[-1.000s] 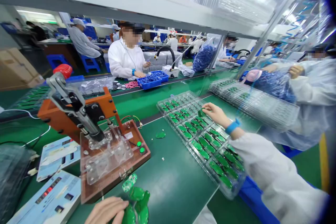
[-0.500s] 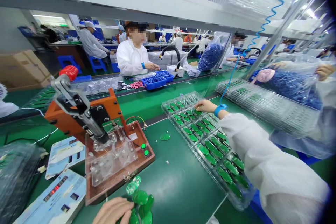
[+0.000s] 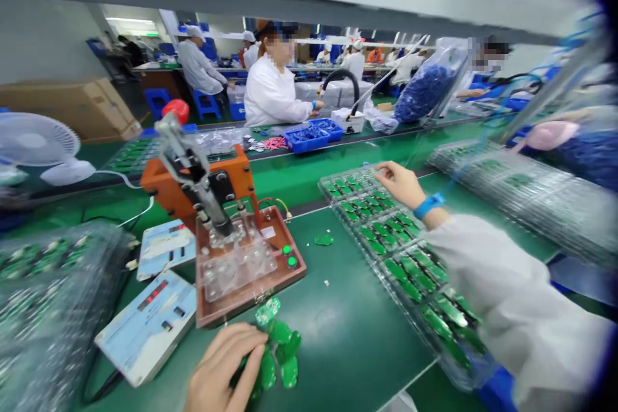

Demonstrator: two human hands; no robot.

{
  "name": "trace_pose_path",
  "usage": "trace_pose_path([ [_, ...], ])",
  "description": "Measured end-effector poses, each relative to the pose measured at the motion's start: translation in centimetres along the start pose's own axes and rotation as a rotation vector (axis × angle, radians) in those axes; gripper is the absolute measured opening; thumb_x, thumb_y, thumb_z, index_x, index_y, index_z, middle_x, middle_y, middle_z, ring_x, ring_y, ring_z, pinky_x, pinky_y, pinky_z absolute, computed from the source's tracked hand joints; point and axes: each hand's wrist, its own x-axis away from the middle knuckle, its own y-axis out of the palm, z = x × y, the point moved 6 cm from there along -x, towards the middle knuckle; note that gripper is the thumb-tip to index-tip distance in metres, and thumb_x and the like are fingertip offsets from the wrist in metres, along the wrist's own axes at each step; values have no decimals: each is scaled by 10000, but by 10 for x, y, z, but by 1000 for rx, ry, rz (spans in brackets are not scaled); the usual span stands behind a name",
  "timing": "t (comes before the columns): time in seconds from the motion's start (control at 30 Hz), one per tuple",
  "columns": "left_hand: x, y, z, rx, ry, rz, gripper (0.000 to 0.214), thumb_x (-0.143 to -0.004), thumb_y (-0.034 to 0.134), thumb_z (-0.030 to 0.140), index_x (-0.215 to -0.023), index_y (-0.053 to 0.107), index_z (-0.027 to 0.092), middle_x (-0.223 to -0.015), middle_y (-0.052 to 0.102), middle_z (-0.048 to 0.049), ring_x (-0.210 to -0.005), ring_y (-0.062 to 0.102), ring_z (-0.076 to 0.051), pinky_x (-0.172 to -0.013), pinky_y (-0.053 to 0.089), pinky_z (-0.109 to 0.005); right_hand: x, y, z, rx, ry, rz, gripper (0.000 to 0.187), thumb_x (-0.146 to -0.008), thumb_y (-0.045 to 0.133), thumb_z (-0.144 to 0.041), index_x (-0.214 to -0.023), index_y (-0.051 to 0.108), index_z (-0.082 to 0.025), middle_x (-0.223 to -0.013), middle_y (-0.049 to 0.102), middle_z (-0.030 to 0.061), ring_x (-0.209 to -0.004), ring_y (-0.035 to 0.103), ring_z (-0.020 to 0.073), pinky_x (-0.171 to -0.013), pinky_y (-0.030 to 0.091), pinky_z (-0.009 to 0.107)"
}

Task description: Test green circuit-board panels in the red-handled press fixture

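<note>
My left hand [image 3: 223, 367] lies at the near edge of the green mat, fingers curled over a small pile of green circuit boards [image 3: 279, 347]. My right hand [image 3: 402, 183] reaches out over the far end of a clear plastic tray [image 3: 386, 270] filled with rows of green boards, fingers bent down onto one of its pockets; a blue wrist strap [image 3: 429, 205] circles the wrist. Between the hands stands an orange and brown test fixture [image 3: 226, 232] with a red-knobbed lever [image 3: 176, 111] raised. One loose green board [image 3: 323, 240] lies on the mat beside the tray.
Two white instrument boxes [image 3: 145, 328] sit left of the fixture, with bagged boards [image 3: 43, 296] and a small white fan [image 3: 36, 141] further left. More clear trays [image 3: 526, 187] stack at the right. Other workers in white coats sit across a green conveyor, by a blue bin [image 3: 309, 135].
The view has swung left and down. My right hand has stayed at the tray's far end, sliding a little along it. My left hand has come further over the pile of boards.
</note>
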Motion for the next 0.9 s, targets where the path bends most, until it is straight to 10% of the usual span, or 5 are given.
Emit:
trace_pose_path([
  [0.2,3,-22,-14,-59,-164,11,126,-1008,604,253,-1049,722,232,-1045,764,-24,-972,732,-171,-885,595,-270,83,-15,-128,-194,-530,-80,203,-987,597,-402,-987,673,-213,-860,689,21,-753,639,171,-717,494,301],
  [0.33,14,-29,-24,-58,-136,-214,168,-1018,569,207,-1026,732,248,-1153,749,-29,-1048,710,-186,-900,594,-311,161,8,-193,-229,-918,-429,203,-1062,493,-276,-1043,685,-212,-989,727,41,-919,669,180,-812,524,305],
  [0.6,20,-16,-22,-119,-90,-552,463,-902,483,30,-1252,693,247,-1386,668,-25,-1308,594,-235,-1114,511,-447,220,79,-238,-367,-1077,-858,258,-1038,517,-194,-1201,717,-192,-1261,729,46,-1128,638,224,-1005,527,370],
  [0.9,11,-12,-19,-153,-89,-661,326,-927,594,82,-1194,708,229,-1369,676,-35,-1226,632,-259,-1068,534,-464,217,92,-260,-257,-1129,-1028,415,-846,624,-21,-1222,741,-153,-1350,700,53,-1129,628,265,-1004,526,407],
])
